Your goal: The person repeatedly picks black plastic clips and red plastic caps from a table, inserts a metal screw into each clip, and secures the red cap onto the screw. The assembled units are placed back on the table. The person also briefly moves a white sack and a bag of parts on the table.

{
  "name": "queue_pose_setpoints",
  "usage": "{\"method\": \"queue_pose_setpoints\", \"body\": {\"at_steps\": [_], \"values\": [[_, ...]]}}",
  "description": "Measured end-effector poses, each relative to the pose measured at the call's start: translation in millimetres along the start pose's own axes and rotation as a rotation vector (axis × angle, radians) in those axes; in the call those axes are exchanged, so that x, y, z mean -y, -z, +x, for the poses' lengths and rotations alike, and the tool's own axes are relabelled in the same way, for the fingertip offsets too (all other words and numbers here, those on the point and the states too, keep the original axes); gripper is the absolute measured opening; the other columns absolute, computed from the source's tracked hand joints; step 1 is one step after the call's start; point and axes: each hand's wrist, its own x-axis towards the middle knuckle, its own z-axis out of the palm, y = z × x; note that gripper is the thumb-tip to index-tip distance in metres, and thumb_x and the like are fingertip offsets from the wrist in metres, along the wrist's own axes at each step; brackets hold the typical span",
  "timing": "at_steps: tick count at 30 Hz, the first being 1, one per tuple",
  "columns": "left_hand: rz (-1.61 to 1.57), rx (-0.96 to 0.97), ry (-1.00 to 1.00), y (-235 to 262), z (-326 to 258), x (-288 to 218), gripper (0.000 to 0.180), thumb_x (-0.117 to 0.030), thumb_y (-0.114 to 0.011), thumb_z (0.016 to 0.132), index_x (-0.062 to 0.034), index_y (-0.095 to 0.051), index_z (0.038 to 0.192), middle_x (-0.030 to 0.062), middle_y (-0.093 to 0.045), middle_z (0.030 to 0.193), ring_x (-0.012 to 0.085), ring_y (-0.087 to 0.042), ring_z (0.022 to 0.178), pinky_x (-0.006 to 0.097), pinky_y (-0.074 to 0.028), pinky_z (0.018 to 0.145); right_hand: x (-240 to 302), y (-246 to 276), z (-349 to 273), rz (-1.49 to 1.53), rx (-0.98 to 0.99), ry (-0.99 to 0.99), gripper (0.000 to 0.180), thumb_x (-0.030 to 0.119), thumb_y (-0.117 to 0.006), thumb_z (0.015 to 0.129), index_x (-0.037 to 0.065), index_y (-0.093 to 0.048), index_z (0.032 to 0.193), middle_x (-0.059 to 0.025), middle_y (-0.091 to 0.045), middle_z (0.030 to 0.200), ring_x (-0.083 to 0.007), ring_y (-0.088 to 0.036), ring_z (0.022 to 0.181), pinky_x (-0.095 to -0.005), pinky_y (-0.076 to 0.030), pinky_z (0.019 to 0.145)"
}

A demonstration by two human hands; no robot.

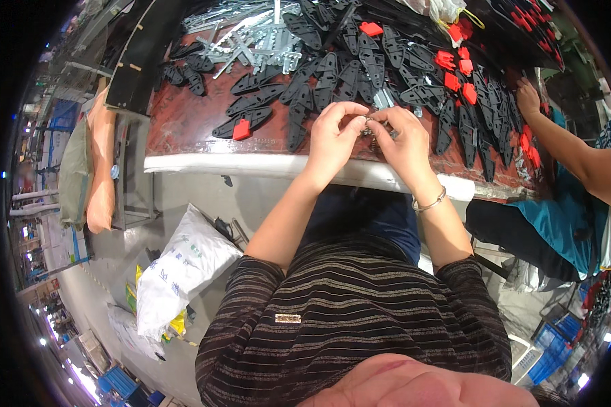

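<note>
A reddish-brown worktable (183,122) carries heaps of flat black plastic pieces (332,74). Above its near edge, the left hand (332,139) and right hand (404,139) pinch together on a small metal part (372,129). Fingers hide most of it, so its shape is unclear.

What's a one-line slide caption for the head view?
Both hands, left hand and right hand, pinch a small metal spring part over a workbench strewn with black plastic pieces.

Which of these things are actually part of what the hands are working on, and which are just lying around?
In the work:
- left hand and right hand, pinching a small metal spring part
- black plastic pieces, red caps and metal brackets on the table

Lying about:
- white sack on the floor
- a neighbour's hand
</note>
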Motion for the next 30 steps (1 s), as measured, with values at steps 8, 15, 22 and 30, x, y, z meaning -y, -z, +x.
{"method": "queue_pose_setpoints", "body": {"at_steps": [8, 15, 22, 30], "values": [[0.32, -0.111, -0.187, 10.1, 6.3, -4.6, 0.01, -0.004, -0.064, 0.082, -0.002, -0.065, 0.092, 0.0078, -0.06, 0.085, 0.0179, -0.061, 0.074, 0.027, -0.049, 0.067, -4.6, 16.7, 1.2, -0.062, 0.021, -0.204, 0.019, 0.017, -0.07, 0.077, 0.008, -0.065, 0.092, -0.0061, -0.065, 0.087, -0.0262, -0.061, 0.075, -0.0352, -0.048, 0.066], [0.559, -0.036, -0.298, 10.8, 1.2, -2.2, 0.022, -0.007, -0.068, 0.076, -0.0053, -0.065, 0.098, 0.0099, -0.058, 0.096, 0.0263, -0.059, 0.082, 0.033, -0.049, 0.073, -14.1, 12.6, -4.2, -0.373, 0.146, 0.027, 0.024, 0.013, -0.071, 0.071, 0.008, -0.062, 0.093, -0.0061, -0.058, 0.091, -0.0264, -0.058, 0.089, -0.0363, -0.049, 0.073], [0.578, 0.127, -0.403, -7.0, 5.1, -11.5, 0.031, -0.009, -0.068, 0.075, -0.0045, -0.064, 0.105, 0.0109, -0.06, 0.102, 0.0305, -0.056, 0.093, 0.038, -0.046, 0.083, -25.1, 9.1, -1.7, -0.206, 0.105, -0.003, 0.03, 0.006, -0.068, 0.071, 0.006, -0.058, 0.1, -0.0083, -0.061, 0.092, -0.0254, -0.06, 0.084, -0.0351, -0.05, 0.072], [0.353, 0.133, -0.334, -13.7, 13.3, -6.0, 0.02, -0.008, -0.062, 0.081, -0.0016, -0.063, 0.1, 0.0126, -0.063, 0.091, 0.0297, -0.061, 0.083, 0.037, -0.049, 0.073, -20.3, 13.6, 0.0, 0.134, 0.026, -0.088, 0.017, 0.005, -0.07, 0.074, 0.002, -0.061, 0.089, -0.0106, -0.062, 0.078, -0.021, -0.06, 0.064, -0.0309, -0.049, 0.059]]}}
